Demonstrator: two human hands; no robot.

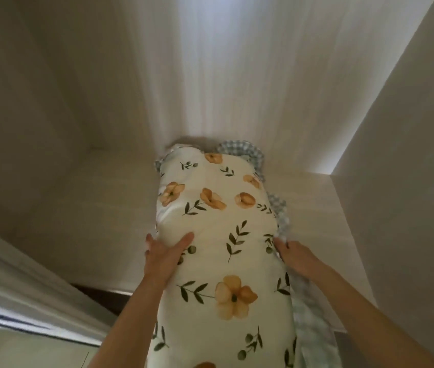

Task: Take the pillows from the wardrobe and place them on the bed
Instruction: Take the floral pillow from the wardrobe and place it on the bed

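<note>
A cream pillow printed with orange flowers and green leaves lies lengthwise on the pale wardrobe shelf, its near end hanging over the shelf's front edge toward me. A blue-and-white checked pillow lies under it and shows at the far end and along the right side. My left hand grips the floral pillow's left side, thumb on top, fingers around the edge. My right hand holds the right side, its fingers tucked between the floral pillow and the checked fabric.
The wardrobe's back panel rises behind the pillows. A side wall stands close on the right. The wardrobe door or frame edge runs along the lower left. The shelf's front lip sits by my left forearm.
</note>
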